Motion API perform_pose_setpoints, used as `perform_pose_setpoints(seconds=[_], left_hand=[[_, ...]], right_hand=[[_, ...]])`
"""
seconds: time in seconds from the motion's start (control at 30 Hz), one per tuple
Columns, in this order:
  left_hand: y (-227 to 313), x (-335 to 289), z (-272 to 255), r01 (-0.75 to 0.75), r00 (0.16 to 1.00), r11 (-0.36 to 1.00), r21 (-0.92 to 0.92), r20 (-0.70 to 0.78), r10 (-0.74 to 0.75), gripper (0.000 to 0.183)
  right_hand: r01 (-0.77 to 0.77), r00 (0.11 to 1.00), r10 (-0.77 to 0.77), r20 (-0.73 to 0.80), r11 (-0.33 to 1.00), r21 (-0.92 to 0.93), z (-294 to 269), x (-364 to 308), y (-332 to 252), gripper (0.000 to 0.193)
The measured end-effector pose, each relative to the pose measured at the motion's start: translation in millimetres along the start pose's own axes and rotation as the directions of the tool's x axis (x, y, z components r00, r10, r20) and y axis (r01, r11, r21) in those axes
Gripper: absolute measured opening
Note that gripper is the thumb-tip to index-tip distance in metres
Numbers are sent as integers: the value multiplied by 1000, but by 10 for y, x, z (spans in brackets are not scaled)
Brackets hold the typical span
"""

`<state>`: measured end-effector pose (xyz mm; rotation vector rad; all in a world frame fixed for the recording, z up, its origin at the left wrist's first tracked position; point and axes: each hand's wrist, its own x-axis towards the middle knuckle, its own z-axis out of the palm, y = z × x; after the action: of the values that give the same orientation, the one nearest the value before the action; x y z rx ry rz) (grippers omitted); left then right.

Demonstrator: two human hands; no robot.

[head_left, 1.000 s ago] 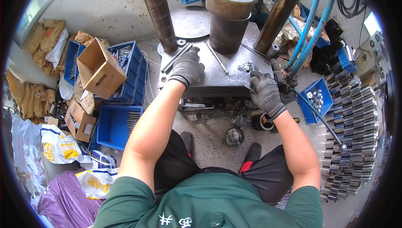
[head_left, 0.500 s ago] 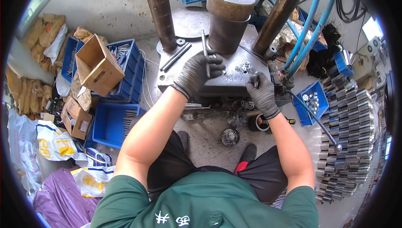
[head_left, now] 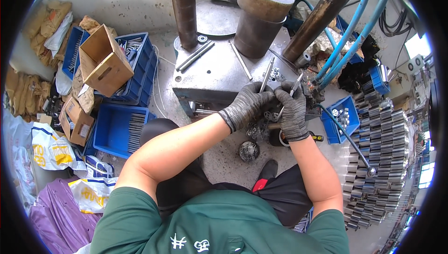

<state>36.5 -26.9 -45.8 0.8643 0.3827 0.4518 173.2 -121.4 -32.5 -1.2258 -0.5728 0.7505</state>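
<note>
Both hands wear grey knit gloves and meet at the front right corner of a grey steel press table point(head_left: 210, 79). My left hand point(head_left: 246, 106) grips a thin metal rod point(head_left: 267, 74) that points up and away. My right hand point(head_left: 293, 112) is closed around a second thin rod point(head_left: 295, 84), its tip beside a small pile of washers point(head_left: 276, 73) on the table. Two more rods point(head_left: 195, 56) lie near the left column. A thick steel cylinder point(head_left: 259, 17) stands at the back of the table.
Blue crates with metal rods point(head_left: 125, 128) and an open cardboard box point(head_left: 103, 62) sit on the left floor. Stacked metal parts point(head_left: 379, 156) fill the right side. A small blue bin of washers point(head_left: 341, 118), blue hoses point(head_left: 351, 39) and a round tin point(head_left: 249, 150) lie nearby.
My left hand has carried its rod rightward and down from the table's middle to meet my right hand, which now also holds a rod.
</note>
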Motion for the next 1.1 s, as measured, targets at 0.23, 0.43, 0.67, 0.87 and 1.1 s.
perform_pose_setpoints(seconds=[0.23,0.43,0.67,0.87,1.1], left_hand=[[70,-52,54,29,997,964,263,-79,-8,19],[233,-63,95,26,985,989,143,-174,0,26],[409,-47,-199,-14,978,999,-33,-207,6,25],[527,-50,-182,-35,928,971,-238,-367,-57,11],[444,-74,-139,-20,960,997,-79,-282,-3,10]], right_hand=[[-73,997,73,1,997,-19,47,-83,-48,25],[-321,945,312,100,942,100,-23,-109,-94,19],[-669,681,550,484,736,105,-276,-117,-357,43],[-62,923,190,335,931,-358,-260,-288,-485,58],[674,724,-357,590,185,-715,-203,-215,-564,54]])
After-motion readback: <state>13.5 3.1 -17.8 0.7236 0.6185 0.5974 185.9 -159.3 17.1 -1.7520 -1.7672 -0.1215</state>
